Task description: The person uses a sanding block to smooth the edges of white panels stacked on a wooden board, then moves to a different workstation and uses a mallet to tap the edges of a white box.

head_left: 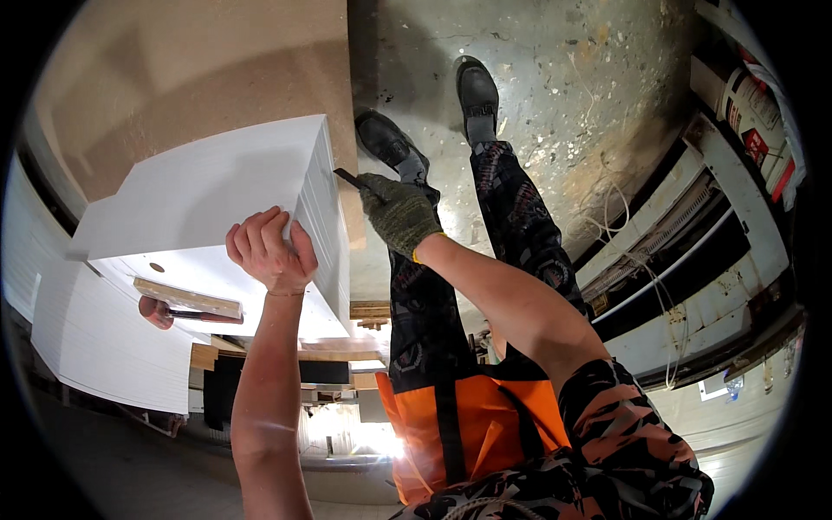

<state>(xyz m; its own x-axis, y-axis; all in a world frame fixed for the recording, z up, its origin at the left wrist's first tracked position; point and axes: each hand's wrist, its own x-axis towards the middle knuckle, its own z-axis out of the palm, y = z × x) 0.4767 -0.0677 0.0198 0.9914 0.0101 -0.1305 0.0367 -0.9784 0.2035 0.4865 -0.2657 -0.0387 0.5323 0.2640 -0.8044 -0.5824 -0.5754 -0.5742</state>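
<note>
My bare left hand (273,250) is closed over the near right edge of a large white block of panels (217,173), its fingers curled on the upper face and the thumb by the corner. The block's right side shows fine parallel lines. My right hand (397,212), in a grey-green knitted glove, is closed on a thin dark flat tool (347,178). The tool's end points left, close to the block's right edge; whether it touches cannot be made out. The glove hides the rest of it.
A hammer (158,312) lies against a wooden strip (189,296) beside the block. Brown board (199,61) spreads beyond it. At right stand a worn metal frame (745,269) with loose pale cord (626,208) and a white bucket (750,104). My shoes (478,91) are on the stained concrete floor.
</note>
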